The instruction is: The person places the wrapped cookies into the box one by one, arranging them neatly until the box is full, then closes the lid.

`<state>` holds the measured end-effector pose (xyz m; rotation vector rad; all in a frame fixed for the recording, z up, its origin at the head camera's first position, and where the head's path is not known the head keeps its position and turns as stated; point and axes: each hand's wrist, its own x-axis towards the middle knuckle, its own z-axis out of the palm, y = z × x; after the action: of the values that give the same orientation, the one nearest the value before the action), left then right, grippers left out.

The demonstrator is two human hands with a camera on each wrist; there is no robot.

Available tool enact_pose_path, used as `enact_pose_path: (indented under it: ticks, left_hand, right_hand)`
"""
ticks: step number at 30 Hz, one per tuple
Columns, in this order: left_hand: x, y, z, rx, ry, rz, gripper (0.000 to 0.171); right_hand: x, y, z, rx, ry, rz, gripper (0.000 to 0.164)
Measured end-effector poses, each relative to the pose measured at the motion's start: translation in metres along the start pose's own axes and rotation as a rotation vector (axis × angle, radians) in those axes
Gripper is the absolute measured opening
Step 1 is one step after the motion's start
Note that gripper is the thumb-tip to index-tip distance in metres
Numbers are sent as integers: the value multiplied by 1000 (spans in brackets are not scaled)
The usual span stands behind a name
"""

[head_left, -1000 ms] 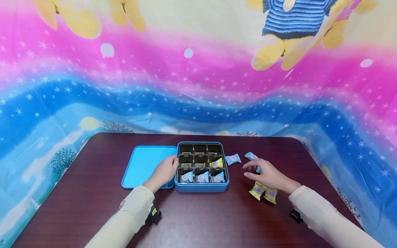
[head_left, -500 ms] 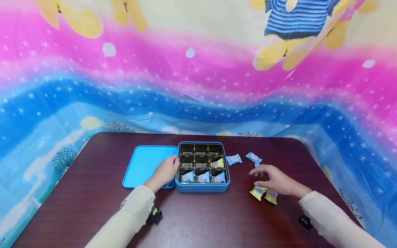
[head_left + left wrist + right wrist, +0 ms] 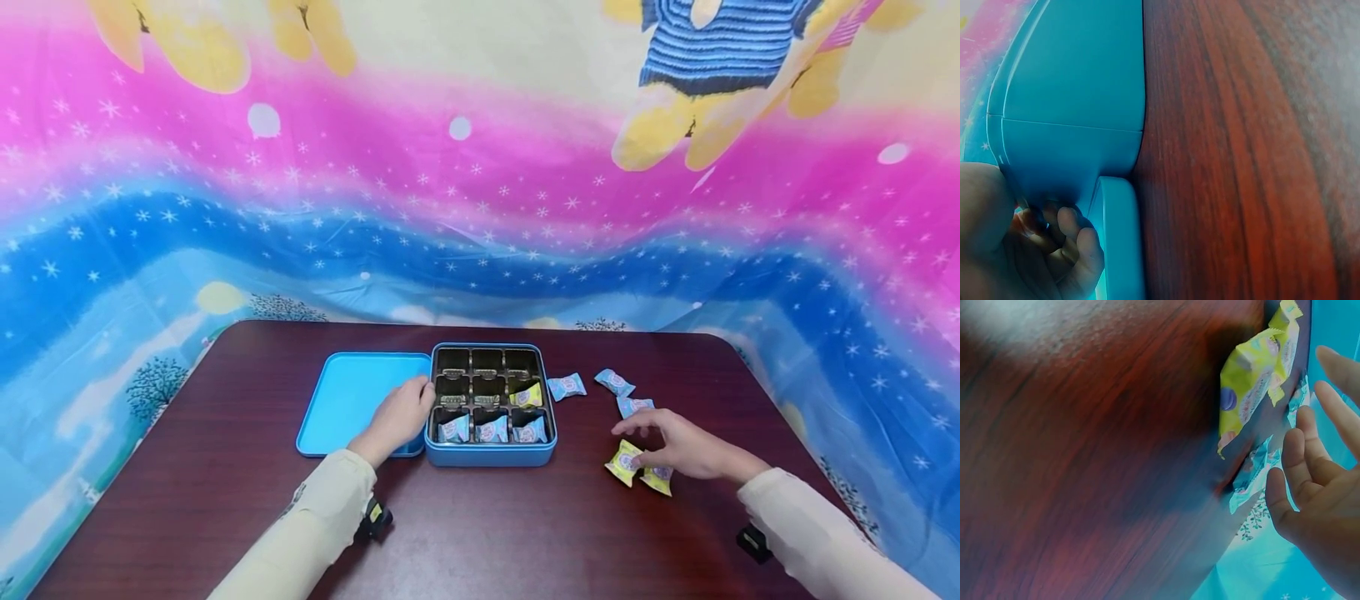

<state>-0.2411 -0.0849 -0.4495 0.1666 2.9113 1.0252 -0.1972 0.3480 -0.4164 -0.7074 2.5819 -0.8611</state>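
A blue box (image 3: 491, 454) with a dark divided tray stands mid-table. Three blue wrapped candies (image 3: 492, 429) fill its front row; one yellow wrapped candy (image 3: 526, 395) lies in the right middle compartment. My left hand (image 3: 397, 412) holds the box at its left rim; in the left wrist view its curled fingers (image 3: 1079, 250) meet the outer wall. Over two loose yellow candies (image 3: 623, 462) hovers my right hand (image 3: 686, 446), partly covering one. The right wrist view shows its fingers spread with nothing between them, apart from the yellow candies (image 3: 1247, 381).
The light blue lid (image 3: 345, 392) lies left of the box, partly under my left hand. Right of the box are three loose blue candies: one beside it (image 3: 567, 387), one farther right (image 3: 615, 382), one by my right fingers (image 3: 632, 406). A printed cloth (image 3: 480, 208) hangs behind the table.
My right hand has moved right and toward me, from the blue candies to above the yellow ones, uncovering a blue candy. The left hand stays at the box.
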Motion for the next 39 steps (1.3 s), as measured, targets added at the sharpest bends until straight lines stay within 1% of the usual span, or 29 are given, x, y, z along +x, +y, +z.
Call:
enact_pose_path:
  ticks: [5, 9, 18, 24, 27, 31, 35, 39]
  left_hand:
    - [-1, 0, 0, -1, -2, 0, 31]
    - [-1, 0, 0, 4, 3, -1, 31]
    - [0, 1, 0, 6, 3, -4, 31]
    - [0, 1, 0, 10, 3, -4, 30]
    - [0, 0, 0, 12, 5, -4, 30]
    - [0, 0, 0, 6, 2, -4, 30]
    - [0, 1, -1, 2, 0, -4, 31]
    - [-1, 1, 0, 0, 1, -2, 31]
  right_hand:
    - [-2, 7, 2, 61, -61, -33, 47]
    - [-3, 9, 3, 99, -78, -48, 49]
    - [-3, 11, 9, 50, -23, -74, 38]
    - [-2, 14, 17, 5, 66, -76, 27]
    - [-1, 15, 21, -12, 99, -50, 26]
    - [-1, 18, 22, 3, 98, -22, 30]
    - [-2, 22, 21, 44, 68, -19, 35]
    - [-3, 25, 21, 75, 62, -20, 38]
